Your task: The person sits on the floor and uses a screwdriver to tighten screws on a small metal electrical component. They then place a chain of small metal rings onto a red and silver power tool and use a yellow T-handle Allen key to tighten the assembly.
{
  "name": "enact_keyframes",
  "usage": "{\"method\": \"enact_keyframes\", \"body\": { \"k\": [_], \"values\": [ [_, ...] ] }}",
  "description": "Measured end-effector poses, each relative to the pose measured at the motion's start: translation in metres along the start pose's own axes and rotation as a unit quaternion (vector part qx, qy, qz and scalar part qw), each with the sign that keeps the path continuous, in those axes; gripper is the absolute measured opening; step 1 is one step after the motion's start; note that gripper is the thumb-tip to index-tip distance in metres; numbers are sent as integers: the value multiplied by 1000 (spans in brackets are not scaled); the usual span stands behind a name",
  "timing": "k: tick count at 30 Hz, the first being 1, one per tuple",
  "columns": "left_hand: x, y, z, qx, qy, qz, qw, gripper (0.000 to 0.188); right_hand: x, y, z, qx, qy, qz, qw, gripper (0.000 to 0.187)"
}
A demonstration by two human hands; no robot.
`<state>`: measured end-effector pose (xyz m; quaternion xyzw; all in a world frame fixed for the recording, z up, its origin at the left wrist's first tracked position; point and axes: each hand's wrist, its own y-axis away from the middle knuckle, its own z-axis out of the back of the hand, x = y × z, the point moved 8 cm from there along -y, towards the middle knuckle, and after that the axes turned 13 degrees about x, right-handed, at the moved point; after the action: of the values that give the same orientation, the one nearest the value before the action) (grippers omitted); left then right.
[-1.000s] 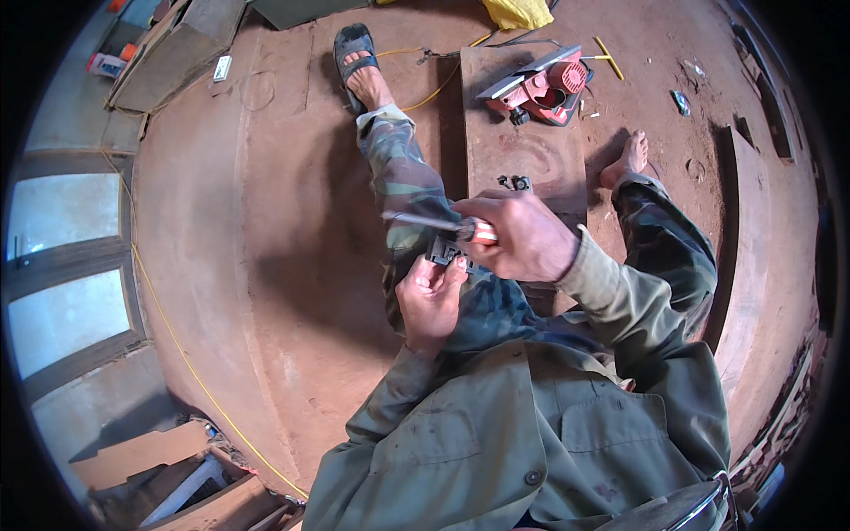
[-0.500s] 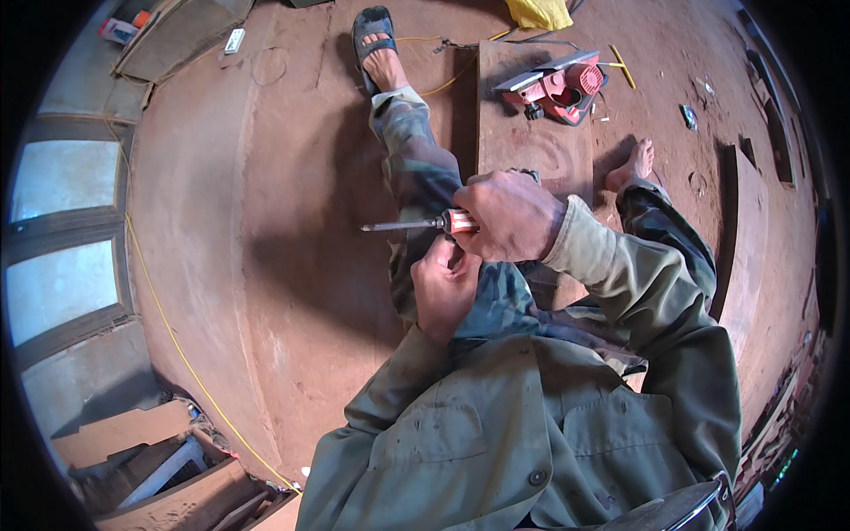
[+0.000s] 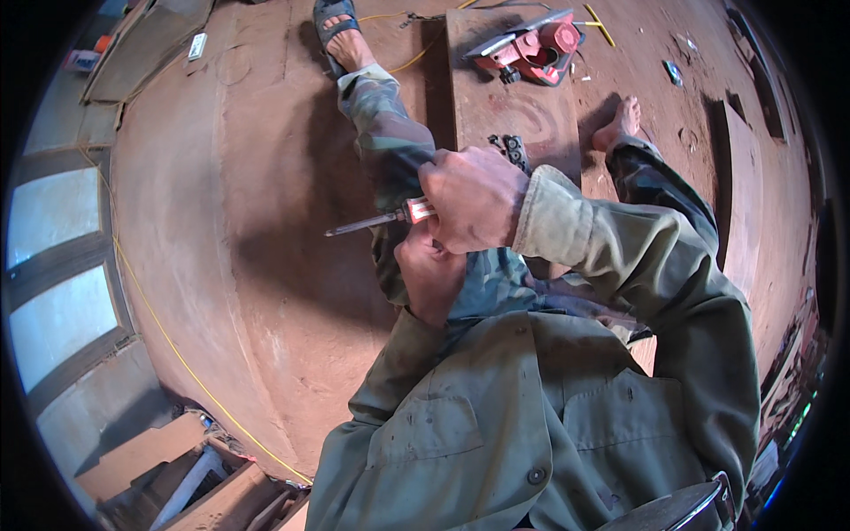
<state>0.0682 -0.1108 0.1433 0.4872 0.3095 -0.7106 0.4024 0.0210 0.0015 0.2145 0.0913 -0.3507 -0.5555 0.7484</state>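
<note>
My right hand (image 3: 478, 196) is wrapped around the red and white handle of a screwdriver (image 3: 376, 221). Its metal shaft points left, with the tip angled slightly toward me. Just below, my left hand (image 3: 431, 276) is closed and pressed against the underside of the right one; whatever lies in its fingers is hidden. Both hands are above my camouflage-trousered legs. Beyond my right hand, a small black part with round holes (image 3: 511, 152) shows partly, and I cannot tell whether it is held or resting.
A red power planer (image 3: 540, 55) lies on a wooden board (image 3: 531, 115) ahead, beside a yellow T-shaped tool (image 3: 600, 26). A yellow cord (image 3: 168, 341) runs along the left floor. Wood scraps (image 3: 146, 451) lie at the lower left, and a long plank (image 3: 739, 190) at the right.
Both hands have turned slightly, and the screwdriver's tip has dropped toward me. More of the black part shows beyond my right hand. The whole view has shifted a little.
</note>
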Motion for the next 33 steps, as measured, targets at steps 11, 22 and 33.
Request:
{"method": "enact_keyframes", "body": {
  "k": [11,22,33],
  "values": [
    [27,-2,11,20,430,184,883,15,-43,34,-9,-170,-229,130,950,33],
    [28,-5,5,27,444,171,879,22,-48,46,-53,-219,-214,50,951,60],
    [25,-7,7,18,415,168,894,20,-41,48,-57,-251,-155,56,954,62]
  ]
}}
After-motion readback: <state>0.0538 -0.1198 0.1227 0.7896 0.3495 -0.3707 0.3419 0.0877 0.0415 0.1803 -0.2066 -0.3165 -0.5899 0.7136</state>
